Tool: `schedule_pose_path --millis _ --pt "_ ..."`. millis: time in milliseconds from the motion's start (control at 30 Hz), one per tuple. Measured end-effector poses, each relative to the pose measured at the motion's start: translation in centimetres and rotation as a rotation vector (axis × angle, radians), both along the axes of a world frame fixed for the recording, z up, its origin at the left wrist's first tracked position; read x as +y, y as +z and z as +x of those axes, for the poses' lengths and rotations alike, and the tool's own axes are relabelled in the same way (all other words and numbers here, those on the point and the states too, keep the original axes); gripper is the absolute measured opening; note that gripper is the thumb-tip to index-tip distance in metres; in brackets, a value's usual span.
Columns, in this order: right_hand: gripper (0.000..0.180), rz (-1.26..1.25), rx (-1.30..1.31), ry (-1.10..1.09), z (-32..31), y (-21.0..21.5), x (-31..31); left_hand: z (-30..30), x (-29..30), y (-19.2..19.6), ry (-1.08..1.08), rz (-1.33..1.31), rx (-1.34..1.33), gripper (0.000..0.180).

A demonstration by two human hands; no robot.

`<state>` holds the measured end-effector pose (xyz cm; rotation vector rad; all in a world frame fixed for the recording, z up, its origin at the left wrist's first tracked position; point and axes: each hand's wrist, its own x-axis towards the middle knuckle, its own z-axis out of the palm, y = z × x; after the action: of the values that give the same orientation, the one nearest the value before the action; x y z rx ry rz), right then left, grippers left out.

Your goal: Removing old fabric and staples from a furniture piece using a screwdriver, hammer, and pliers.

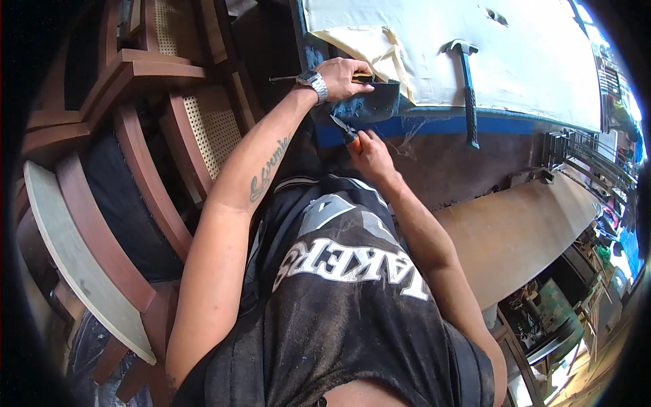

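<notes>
My left hand point(341, 78), with a watch on its wrist, is closed round a screwdriver with a yellow and black handle point(363, 78). The screwdriver's thin shaft points out to the left. Below the hand hangs a flap of worn dark blue fabric point(369, 102) at the corner of an upholstered piece. Pale lining point(380, 51) is peeled back and creased there. My right hand point(373, 159) grips pliers point(344, 127) by their orange handles, jaws up toward the fabric's lower edge. To the right, a hammer point(468, 88) lies on the white cover point(542, 61), its handle reaching over the edge.
Wooden chair frames with woven cane panels point(210, 129) crowd the left side. A curved pale board point(81, 258) leans among them. On the right lie a brown board point(515, 230), metal frames point(576, 150) and assorted clutter. The white cover has a small hole point(494, 16).
</notes>
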<state>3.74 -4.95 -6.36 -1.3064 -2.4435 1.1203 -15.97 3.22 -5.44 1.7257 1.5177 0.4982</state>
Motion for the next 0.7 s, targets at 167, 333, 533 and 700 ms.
schedule_pose_path --millis 167,333,533,700 --pt "0.020 -0.294 0.023 0.154 1.5 3.5 0.4 -0.5 -0.2 0.3 0.014 -0.036 0.006 0.042" --pt "0.033 -1.079 0.098 -0.189 1.4 2.2 -0.7 -1.4 0.3 0.6 -0.153 -0.119 -0.174 0.048" --pt "0.033 -1.070 -0.098 -0.182 -1.1 3.6 0.8 -1.5 0.0 0.8 -0.201 -0.167 -0.140 0.046" --pt "0.039 -1.228 0.012 -0.356 -1.7 4.6 1.4 -1.3 -0.2 0.5 -0.136 -0.175 -0.267 0.038"
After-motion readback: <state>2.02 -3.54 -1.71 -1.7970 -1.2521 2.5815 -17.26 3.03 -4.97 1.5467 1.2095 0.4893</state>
